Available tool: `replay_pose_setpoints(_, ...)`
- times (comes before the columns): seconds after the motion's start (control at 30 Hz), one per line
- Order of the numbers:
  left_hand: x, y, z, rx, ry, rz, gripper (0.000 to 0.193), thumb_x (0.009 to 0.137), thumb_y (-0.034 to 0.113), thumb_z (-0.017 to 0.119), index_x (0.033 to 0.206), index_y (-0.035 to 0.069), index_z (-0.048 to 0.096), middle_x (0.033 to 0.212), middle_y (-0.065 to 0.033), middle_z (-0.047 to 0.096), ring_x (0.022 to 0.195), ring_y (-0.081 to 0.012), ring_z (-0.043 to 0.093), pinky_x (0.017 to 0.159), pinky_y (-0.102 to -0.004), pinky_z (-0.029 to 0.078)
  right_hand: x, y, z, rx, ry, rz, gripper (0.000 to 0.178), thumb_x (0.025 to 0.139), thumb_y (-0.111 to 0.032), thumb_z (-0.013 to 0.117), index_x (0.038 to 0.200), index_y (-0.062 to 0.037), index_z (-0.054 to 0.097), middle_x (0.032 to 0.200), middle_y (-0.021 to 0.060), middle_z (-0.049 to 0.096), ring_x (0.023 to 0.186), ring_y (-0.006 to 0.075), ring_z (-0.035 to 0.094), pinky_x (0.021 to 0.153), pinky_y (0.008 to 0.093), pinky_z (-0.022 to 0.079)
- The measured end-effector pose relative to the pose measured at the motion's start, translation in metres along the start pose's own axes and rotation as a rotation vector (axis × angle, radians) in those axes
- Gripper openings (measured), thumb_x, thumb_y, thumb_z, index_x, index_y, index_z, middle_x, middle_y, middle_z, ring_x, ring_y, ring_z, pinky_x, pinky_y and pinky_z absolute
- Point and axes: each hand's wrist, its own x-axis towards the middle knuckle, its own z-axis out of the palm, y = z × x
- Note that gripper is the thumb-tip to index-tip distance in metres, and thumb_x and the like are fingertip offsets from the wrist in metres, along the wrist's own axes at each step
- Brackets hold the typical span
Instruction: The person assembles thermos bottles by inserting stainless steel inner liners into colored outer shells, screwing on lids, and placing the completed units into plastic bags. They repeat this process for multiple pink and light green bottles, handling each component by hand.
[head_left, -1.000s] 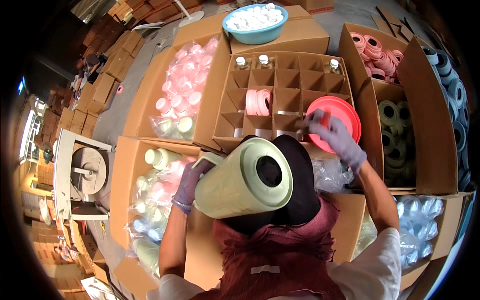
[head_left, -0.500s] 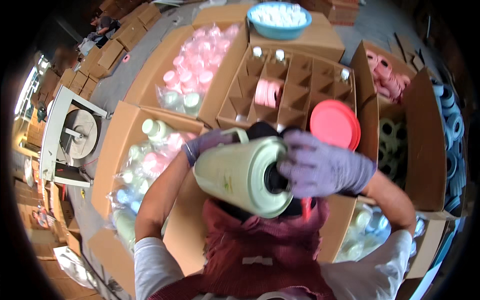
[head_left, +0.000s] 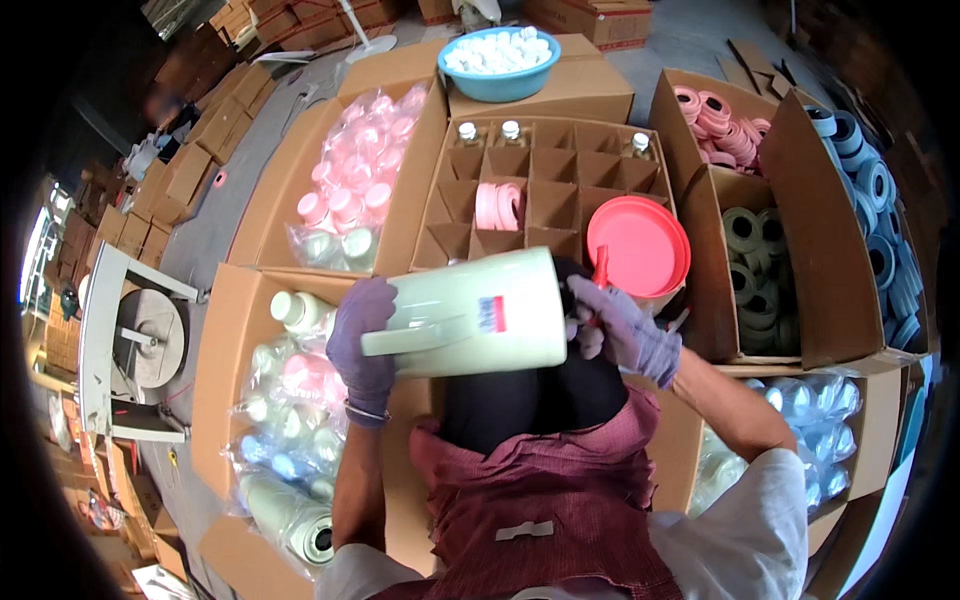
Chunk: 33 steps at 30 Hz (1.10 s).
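A pale green thermos jug (head_left: pixel 500 285) lies on its side above my lap, its handle and a small red-and-blue sticker facing me. My left hand (head_left: pixel 362 335) is closed around its left end, beside the handle. At the jug's right end, my right hand (head_left: pixel 630 335) has curled fingers around a slim red-handled tool (head_left: pixel 601 264), whose exact kind is unclear. Just beyond that hand sits a round red tray-like lid (head_left: pixel 640 248). Behind the jug stands a divided carton (head_left: pixel 555 165) with a few clear-topped bottles and pink rings in its cells.
On the left, cartons hold bagged pink bottles (head_left: pixel 355 160) and bagged green jugs (head_left: pixel 285 510). A blue basin (head_left: pixel 500 82) of white pieces stands at the back. To the right are pink rings (head_left: pixel 725 125), green rings (head_left: pixel 755 275), blue rings (head_left: pixel 875 185) and bagged blue bottles (head_left: pixel 815 435).
The jug has turned from tilting toward me to lying sideways, handle now facing me. My left hand moved down to its left end; my right hand drew away from its black opening.
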Motion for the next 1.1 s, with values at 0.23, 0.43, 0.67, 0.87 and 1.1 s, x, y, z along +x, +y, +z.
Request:
replay_pose_setpoints(0.23, -0.016, -0.053, -0.002, -0.495, -0.391, -0.786, 0.025, 0.087, 0.011, 0.049, 0.098, -0.003, 0.066, 0.089, -0.0137, 0.068, 0.081, -0.0258, 0.065, 0.075, -0.0348, 0.050, -0.032, -0.045, 0.008, -1.054, -0.182, -1.316, 0.024, 0.080, -0.026, 0.069, 0.080, -0.0060, 0.054, 0.084, 0.0129, 0.057, 0.069, 0.0269, 0.058, 0.060, 0.0355, 0.045)
replay_pose_setpoints(0.43, 0.000, -0.062, 0.006, -0.202, -0.655, -0.241, 0.025, 0.087, 0.017, 0.049, 0.093, -0.003, 0.064, 0.085, -0.0159, 0.065, 0.079, -0.0275, 0.063, 0.074, -0.0339, 0.049, -0.036, -0.081, 0.027, -1.668, -0.585, -1.510, 0.031, 0.074, -0.030, 0.072, 0.085, -0.0053, 0.057, 0.108, 0.0198, 0.055, 0.083, 0.0352, 0.058, 0.078, 0.0479, 0.048)
replay_pose_setpoints(0.67, 0.022, -0.056, 0.017, -0.457, -0.785, -0.554, 0.032, 0.090, 0.021, 0.044, 0.092, -0.005, 0.063, 0.081, -0.0125, 0.065, 0.075, -0.0192, 0.060, 0.074, -0.0324, 0.048, -0.023, -0.072, 0.021, -1.790, -0.601, -1.492, 0.029, 0.074, -0.038, 0.067, 0.088, -0.0153, 0.056, 0.097, 0.0064, 0.050, 0.089, 0.0239, 0.055, 0.080, 0.0389, 0.045)
replay_pose_setpoints(0.87, -0.003, -0.065, 0.008, -0.366, -0.673, -0.662, 0.026, 0.089, 0.012, 0.050, 0.099, -0.002, 0.069, 0.090, -0.0125, 0.070, 0.083, -0.0218, 0.066, 0.078, -0.0334, 0.052, -0.020, -0.026, 0.020, -1.495, -0.416, -1.322, 0.022, 0.072, -0.030, 0.069, 0.082, -0.0131, 0.061, 0.088, 0.0043, 0.057, 0.077, 0.0239, 0.059, 0.062, 0.0376, 0.047)
replay_pose_setpoints(1.1, 0.052, 0.018, 0.009, -0.134, -0.184, 0.016, 0.017, 0.090, 0.012, 0.055, 0.085, -0.003, 0.063, 0.085, -0.0138, 0.068, 0.079, -0.0247, 0.065, 0.077, -0.0311, 0.051, -0.009, 0.027, 0.006, -0.030, 0.160, -0.052, 0.042, 0.099, -0.042, 0.049, 0.072, -0.0098, 0.048, 0.062, 0.0030, 0.052, 0.049, 0.0147, 0.051, 0.044, 0.0269, 0.039)
